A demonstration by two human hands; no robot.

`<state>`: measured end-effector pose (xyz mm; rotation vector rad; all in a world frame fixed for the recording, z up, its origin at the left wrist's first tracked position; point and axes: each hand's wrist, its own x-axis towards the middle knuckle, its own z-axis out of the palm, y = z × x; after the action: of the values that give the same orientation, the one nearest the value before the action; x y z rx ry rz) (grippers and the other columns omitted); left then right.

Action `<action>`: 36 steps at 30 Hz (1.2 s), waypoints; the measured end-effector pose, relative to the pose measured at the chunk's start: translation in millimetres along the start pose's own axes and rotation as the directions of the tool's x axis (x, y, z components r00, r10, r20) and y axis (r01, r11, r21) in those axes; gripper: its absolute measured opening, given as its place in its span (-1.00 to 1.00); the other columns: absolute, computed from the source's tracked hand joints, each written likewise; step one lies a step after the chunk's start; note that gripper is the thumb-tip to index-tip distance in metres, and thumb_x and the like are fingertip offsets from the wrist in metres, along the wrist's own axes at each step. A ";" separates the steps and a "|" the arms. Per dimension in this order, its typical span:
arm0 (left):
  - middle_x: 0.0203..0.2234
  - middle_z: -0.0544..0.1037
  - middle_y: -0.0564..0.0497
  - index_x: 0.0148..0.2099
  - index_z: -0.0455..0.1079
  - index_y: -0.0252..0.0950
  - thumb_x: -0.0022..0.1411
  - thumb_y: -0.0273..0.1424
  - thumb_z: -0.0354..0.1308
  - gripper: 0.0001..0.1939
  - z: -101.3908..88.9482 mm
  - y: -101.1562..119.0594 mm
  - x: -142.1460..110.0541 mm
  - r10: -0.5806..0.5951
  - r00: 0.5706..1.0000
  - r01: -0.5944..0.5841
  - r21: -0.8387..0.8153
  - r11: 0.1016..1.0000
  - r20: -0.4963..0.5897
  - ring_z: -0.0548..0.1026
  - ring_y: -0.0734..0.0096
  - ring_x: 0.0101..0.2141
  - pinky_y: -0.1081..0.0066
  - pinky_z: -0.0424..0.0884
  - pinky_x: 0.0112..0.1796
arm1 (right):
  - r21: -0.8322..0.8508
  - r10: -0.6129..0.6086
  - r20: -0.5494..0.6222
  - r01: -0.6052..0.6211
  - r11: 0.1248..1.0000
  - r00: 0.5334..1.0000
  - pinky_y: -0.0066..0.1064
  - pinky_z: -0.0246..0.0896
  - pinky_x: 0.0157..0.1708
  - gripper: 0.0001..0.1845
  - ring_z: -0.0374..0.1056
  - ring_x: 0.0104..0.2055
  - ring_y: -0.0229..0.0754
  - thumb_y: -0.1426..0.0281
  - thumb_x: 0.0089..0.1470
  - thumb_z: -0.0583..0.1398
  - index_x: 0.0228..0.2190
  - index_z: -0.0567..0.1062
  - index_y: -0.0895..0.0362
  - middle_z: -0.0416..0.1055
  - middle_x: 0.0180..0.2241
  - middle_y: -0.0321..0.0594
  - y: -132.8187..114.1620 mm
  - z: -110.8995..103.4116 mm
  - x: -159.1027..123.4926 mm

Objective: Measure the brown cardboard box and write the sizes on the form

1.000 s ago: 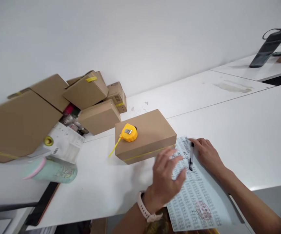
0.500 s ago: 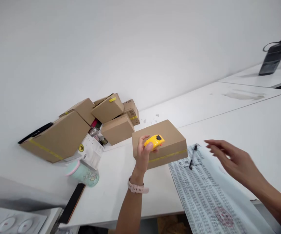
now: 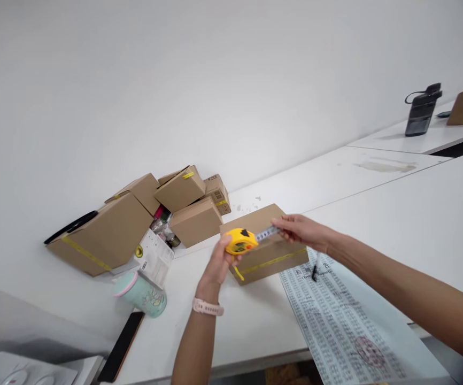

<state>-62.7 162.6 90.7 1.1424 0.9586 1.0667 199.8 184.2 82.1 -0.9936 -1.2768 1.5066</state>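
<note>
Far left, the big cardboard boxes (image 3: 109, 232) lean together on the bench (image 3: 199, 326), with the mint tumbler (image 3: 151, 297) tilted in front of them and the white packet (image 3: 157, 259) just beyond it. Moving right, here's my left hand (image 3: 216, 262), closed round the yellow case of the tape measure (image 3: 241, 241), thumb up on its near end, and the yellow strap (image 3: 238, 272) dangles underneath. And there's the change: half a second ago my right hand was empty, out over the paper; now it's come across, and a short length of silver blade (image 3: 267, 233) shows between my two hands. So the measure has gone from simply being held to being drawn out, its markings bared, and both hands are taken up with it. All this sits over the taped carton (image 3: 271, 254); whether blade or case touches the cardboard, I can't tell. At the blade's free end my right hand (image 3: 301, 229) is nearly closed, pinching it between thumb and fingers. Below that forearm the pen (image 3: 315, 271) lies on the printed sheet (image 3: 336, 315), nobody holding it, and far right stands the dark bottle (image 3: 421, 115), well apart from everything I'm handling.
</note>
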 end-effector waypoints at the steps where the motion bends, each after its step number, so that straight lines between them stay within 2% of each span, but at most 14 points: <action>1: -0.32 0.60 -0.07 0.00 0.42 -0.34 0.09 -0.03 0.28 -0.43 -16.1 4.8 4.4 -0.013 0.999 0.014 0.002 1.000 -0.038 0.38 0.53 -0.56 0.54 0.13 -0.58 | 0.003 -0.028 -0.038 0.028 1.000 0.999 -0.44 0.06 -0.55 -0.46 0.11 -0.56 -0.35 -0.03 -0.25 0.48 -0.58 0.42 0.12 0.29 -0.60 -0.35 -1.9 -9.8 12.5; 4: -0.39 0.61 -0.07 0.02 0.42 -0.36 0.18 -0.07 0.21 -0.48 -68.6 17.2 16.2 -0.060 0.993 0.063 0.028 0.998 -0.103 0.34 0.56 -0.62 0.56 0.07 -0.64 | -0.054 -0.060 -0.215 0.050 0.997 0.975 -0.43 0.04 -0.54 -0.42 0.11 -0.52 -0.34 -0.05 -0.33 0.48 -0.60 0.40 0.13 0.29 -0.56 -0.32 -0.5 -43.5 45.3; 7: -0.45 0.61 -0.09 0.03 0.40 -0.38 0.25 -0.13 0.16 -0.55 -113.5 20.5 23.4 -0.118 0.985 0.126 0.059 0.990 -0.124 0.36 0.52 -0.64 0.58 0.11 -0.64 | -0.103 -0.047 -0.294 0.017 0.995 0.955 -0.42 0.01 -0.52 -0.41 0.10 -0.48 -0.32 -0.06 -0.37 0.48 -0.61 0.41 0.13 0.28 -0.55 -0.31 14.8 -67.6 60.6; 9: -0.47 0.61 -0.09 0.04 0.39 -0.38 0.28 -0.17 0.14 -0.58 -133.0 17.6 26.6 -0.147 0.981 0.157 0.073 0.985 -0.125 0.38 0.51 -0.64 0.58 0.15 -0.63 | -0.129 -0.044 -0.311 0.003 0.992 0.949 -0.40 0.03 -0.50 -0.40 0.11 -0.46 -0.31 -0.08 -0.40 0.48 -0.61 0.43 0.14 0.29 -0.55 -0.30 28.9 -74.2 62.4; 11: -0.48 0.61 -0.10 0.04 0.38 -0.38 0.30 -0.19 0.13 -0.60 -144.1 13.2 30.1 -0.167 0.979 0.177 0.080 0.981 -0.120 0.39 0.49 -0.64 0.57 0.17 -0.62 | -0.157 -0.053 -0.322 0.002 0.988 0.945 -0.39 0.05 -0.46 -0.39 0.13 -0.44 -0.29 -0.10 -0.42 0.46 -0.61 0.43 0.14 0.30 -0.53 -0.30 42.0 -75.6 62.4; 15: -0.47 0.61 -0.10 0.03 0.40 -0.37 0.30 -0.19 0.13 -0.61 -150.7 5.9 38.6 -0.185 0.978 0.193 0.081 0.978 -0.095 0.39 0.49 -0.63 0.57 0.18 -0.62 | -0.205 -0.086 -0.347 0.015 0.979 0.934 -0.38 0.09 -0.41 -0.39 0.16 -0.39 -0.25 -0.13 -0.37 0.43 -0.62 0.40 0.12 0.35 -0.49 -0.27 58.4 -73.9 67.2; 19: -0.44 0.62 -0.12 0.01 0.41 -0.38 0.32 -0.17 0.12 -0.61 -149.4 0.0 45.1 -0.207 0.976 0.212 0.080 0.974 -0.074 0.41 0.49 -0.62 0.58 0.17 -0.63 | -0.229 -0.115 -0.346 0.035 0.973 0.931 -0.38 0.14 -0.40 -0.47 0.22 -0.37 -0.22 -0.06 -0.26 0.43 -0.59 0.42 0.10 0.42 -0.46 -0.26 63.9 -70.3 74.2; 22: -0.43 0.61 -0.10 0.03 0.42 -0.37 0.31 -0.15 0.14 -0.59 -146.7 -4.6 46.9 -0.215 0.974 0.219 0.074 0.973 -0.067 0.42 0.50 -0.61 0.59 0.16 -0.64 | -0.222 -0.116 -0.355 0.037 0.974 0.928 -0.37 0.19 -0.40 -0.55 0.30 -0.35 -0.20 0.03 -0.25 0.46 -0.49 0.50 0.10 0.46 -0.43 -0.23 65.5 -66.6 77.5; 27: -0.40 0.62 -0.13 0.06 0.41 -0.40 0.33 -0.15 0.12 -0.56 -144.2 -7.7 47.5 -0.223 0.973 0.226 0.068 0.972 -0.054 0.42 0.50 -0.61 0.59 0.16 -0.64 | -0.186 -0.065 -0.385 -0.008 0.982 0.921 -0.31 0.30 -0.39 -0.53 0.40 -0.33 -0.12 0.10 -0.26 0.49 -0.37 0.55 0.13 0.49 -0.41 -0.15 68.3 -66.5 82.6; 32: -0.32 0.65 -0.15 0.13 0.38 -0.37 0.34 -0.17 0.10 -0.55 -145.3 -9.3 47.6 -0.205 0.978 0.207 0.057 0.977 -0.040 0.45 0.48 -0.59 0.57 0.19 -0.64 | -0.215 -0.012 -0.407 -0.083 0.973 0.913 -0.29 0.34 -0.41 -0.55 0.42 -0.33 -0.10 0.09 -0.27 0.49 -0.44 0.56 0.14 0.53 -0.38 -0.09 68.1 -70.3 84.5; 36: -0.41 0.64 -0.17 0.05 0.42 -0.43 0.34 -0.14 0.10 -0.55 -146.7 -12.7 48.9 -0.208 0.978 0.209 0.067 0.976 -0.017 0.40 0.51 -0.64 0.56 0.21 -0.64 | -0.325 0.004 -0.387 -0.140 0.935 0.922 -0.23 0.36 -0.38 -0.54 0.44 -0.34 -0.03 -0.01 -0.22 0.44 -0.57 0.56 0.14 0.57 -0.40 0.00 67.9 -73.4 84.2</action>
<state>-190.7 241.1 51.4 1.0660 1.1045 0.8765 237.6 280.4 2.1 -1.4996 -1.2494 1.0825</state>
